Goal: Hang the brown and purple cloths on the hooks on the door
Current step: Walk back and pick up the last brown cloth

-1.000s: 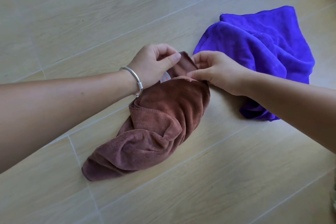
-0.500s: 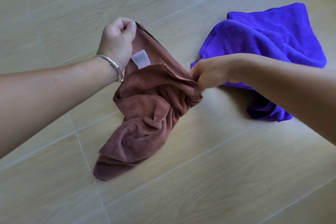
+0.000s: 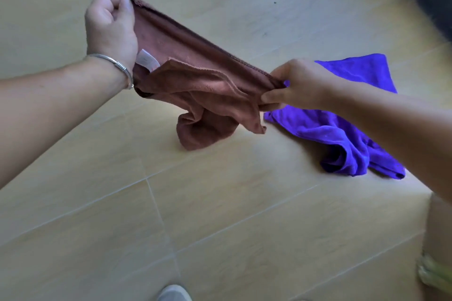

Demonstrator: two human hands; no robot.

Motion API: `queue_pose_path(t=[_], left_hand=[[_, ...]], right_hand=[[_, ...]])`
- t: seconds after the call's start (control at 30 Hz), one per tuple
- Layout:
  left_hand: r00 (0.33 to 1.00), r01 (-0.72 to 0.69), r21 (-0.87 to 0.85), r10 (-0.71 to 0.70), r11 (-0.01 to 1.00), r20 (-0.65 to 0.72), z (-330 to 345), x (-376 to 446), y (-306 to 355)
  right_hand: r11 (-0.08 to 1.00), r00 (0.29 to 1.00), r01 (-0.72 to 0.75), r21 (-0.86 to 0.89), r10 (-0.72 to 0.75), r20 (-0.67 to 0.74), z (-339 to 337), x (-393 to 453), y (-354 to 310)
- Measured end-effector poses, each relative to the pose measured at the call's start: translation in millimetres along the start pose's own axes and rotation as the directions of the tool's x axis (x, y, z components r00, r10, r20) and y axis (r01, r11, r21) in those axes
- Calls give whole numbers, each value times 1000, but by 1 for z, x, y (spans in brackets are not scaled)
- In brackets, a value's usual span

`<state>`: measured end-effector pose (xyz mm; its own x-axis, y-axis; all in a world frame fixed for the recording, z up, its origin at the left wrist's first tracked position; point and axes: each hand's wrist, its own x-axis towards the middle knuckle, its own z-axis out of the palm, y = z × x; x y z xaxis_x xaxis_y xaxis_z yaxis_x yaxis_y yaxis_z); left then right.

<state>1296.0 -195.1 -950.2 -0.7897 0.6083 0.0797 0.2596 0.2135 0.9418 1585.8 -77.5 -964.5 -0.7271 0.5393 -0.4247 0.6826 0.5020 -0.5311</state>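
So my left hand [image 3: 111,24] and right hand [image 3: 291,85] each pinch an end of the brown cloth [image 3: 195,80], stretched upper-left to mid-right, middle sagging floorward.

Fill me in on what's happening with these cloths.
A person holds the brown cloth up over the floor with both hands. The left hand grips one end high, and the right hand pinches the other end lower, so the top edge runs stretched between them while the rest sags down. The purple cloth lies crumpled on the floor, untouched. No door or hooks are in view, so neither cloth is hung yet.
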Motion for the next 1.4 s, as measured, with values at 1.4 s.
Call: queue_pose_path(t=[1.4], left_hand=[[904,137,163,-56,977,-423,-465,25,343]], right_hand=[[953,743,255,-165,-303,-597,-296,-97,-463]])
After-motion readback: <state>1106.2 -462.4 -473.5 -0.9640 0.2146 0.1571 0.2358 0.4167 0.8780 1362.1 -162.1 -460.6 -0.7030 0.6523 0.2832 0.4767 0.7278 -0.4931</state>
